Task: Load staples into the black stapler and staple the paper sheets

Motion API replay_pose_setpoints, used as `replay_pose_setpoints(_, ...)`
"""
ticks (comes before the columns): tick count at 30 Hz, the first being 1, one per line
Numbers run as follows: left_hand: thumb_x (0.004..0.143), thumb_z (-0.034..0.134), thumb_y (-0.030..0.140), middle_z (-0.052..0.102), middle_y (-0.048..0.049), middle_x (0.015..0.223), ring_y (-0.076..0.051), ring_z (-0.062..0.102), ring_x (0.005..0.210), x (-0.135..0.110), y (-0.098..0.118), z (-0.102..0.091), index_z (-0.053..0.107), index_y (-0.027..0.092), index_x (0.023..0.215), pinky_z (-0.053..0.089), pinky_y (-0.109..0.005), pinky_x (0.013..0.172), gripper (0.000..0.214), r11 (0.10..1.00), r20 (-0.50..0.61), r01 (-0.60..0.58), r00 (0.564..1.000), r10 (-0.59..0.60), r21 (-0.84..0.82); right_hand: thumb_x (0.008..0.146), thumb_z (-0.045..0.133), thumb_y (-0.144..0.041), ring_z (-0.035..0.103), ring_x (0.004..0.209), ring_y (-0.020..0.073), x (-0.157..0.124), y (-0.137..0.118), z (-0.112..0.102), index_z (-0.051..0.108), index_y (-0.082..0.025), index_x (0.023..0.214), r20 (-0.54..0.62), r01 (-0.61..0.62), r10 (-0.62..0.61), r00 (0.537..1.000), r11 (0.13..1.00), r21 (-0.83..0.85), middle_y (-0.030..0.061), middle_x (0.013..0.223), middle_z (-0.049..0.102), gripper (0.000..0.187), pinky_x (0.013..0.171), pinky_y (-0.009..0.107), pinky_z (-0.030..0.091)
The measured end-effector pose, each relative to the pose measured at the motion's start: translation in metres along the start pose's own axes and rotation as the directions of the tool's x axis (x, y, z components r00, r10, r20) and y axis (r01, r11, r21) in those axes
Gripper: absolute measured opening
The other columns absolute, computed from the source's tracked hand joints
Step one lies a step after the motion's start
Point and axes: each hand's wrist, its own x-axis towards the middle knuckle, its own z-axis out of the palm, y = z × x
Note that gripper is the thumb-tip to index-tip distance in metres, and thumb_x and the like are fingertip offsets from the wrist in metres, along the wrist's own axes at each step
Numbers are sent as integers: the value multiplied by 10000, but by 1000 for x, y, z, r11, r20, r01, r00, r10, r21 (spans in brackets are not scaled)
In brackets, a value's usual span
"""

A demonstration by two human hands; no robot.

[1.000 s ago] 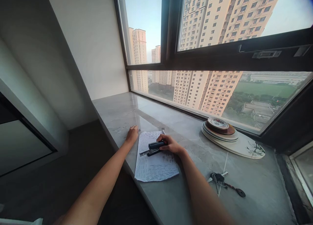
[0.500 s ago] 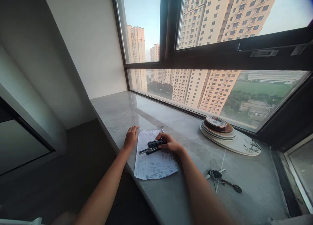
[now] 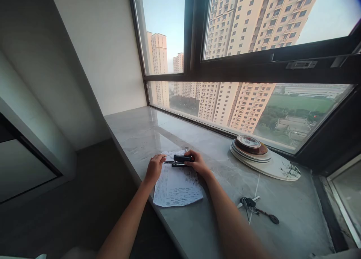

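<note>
A black stapler (image 3: 180, 158) is held level above a sheet of handwritten paper (image 3: 178, 193), its jaws parted and a thin metal piece sticking out of its left end. My right hand (image 3: 199, 162) is wrapped round the stapler's right end. Fingers bunched, my left hand (image 3: 156, 167) is at the tip of that metal piece, over the paper's left edge. Whatever lies between the left fingertips is too small to make out. Just beyond the paper's far edge shows the end of a small pale object (image 3: 186, 149), partly hidden by my right hand.
The paper lies on a grey stone sill (image 3: 135, 135) whose near edge drops to a dark floor. To the right stand stacked plates (image 3: 248, 148) on an oval white board (image 3: 284, 168). A bunch of keys (image 3: 249, 203) lies nearer me. A window (image 3: 194, 69) runs along the back.
My left hand has moved right to the metal piece at the stapler's end. The stapler has turned level and shifted slightly right and up in my right hand.
</note>
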Motion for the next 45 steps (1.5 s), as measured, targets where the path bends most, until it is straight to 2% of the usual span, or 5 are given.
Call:
replay_pose_setpoints(4, 995, 497, 241, 660, -61, 1038, -225, 587, 1004, 0, 7, 1, 654, 219, 1048, 441, -362, 892, 168, 979, 94, -117, 990, 102, 167, 659, 757, -239, 563, 836, 200, -1, -4, 1, 608, -199, 928, 17, 26, -25, 1000, 999, -44, 7, 911, 625, 310, 780, 330, 433)
replay_pose_setpoints(9, 974, 544, 198, 636, -53, 1050, -209, 569, 1028, 0, 11, 1, 651, 214, 1067, 433, -346, 886, 143, 970, 180, -192, 970, 164, 148, 705, 757, -282, 570, 890, 214, -3, -12, 2, 613, -202, 943, 44, 119, -117, 992, 991, -60, 25, 946, 628, 290, 805, 340, 449)
replay_pose_setpoints(31, 977, 552, 256, 659, -52, 1084, -212, 587, 1067, -2, 6, 2, 701, 278, 1153, 415, -360, 900, 232, 972, 227, -140, 969, 95, 190, 693, 783, -298, 599, 876, 222, -2, -10, -3, 657, -198, 944, -51, 95, -97, 994, 995, -38, 35, 959, 661, 298, 813, 353, 451)
replay_pose_setpoints(40, 968, 557, 199, 717, -42, 1046, -200, 631, 1020, -4, 2, -1, 694, 264, 1191, 428, -355, 924, 270, 987, 129, -157, 979, 160, -36, 667, 799, -289, 614, 866, 231, -5, -13, -10, 692, -197, 931, -170, 25, -1, 986, 990, 140, 44, 951, 690, 300, 823, 376, 465)
replay_pose_setpoints(45, 804, 787, 295, 755, -8, 1018, -234, 636, 1074, 0, 6, -5, 621, 287, 1310, 386, -404, 1056, 532, 987, 156, -11, 987, 37, -163, 590, 871, -304, 629, 866, 229, -4, -15, -8, 689, -196, 903, -8, -3, 5, 1000, 971, 239, 42, 960, 689, 378, 799, 362, 495)
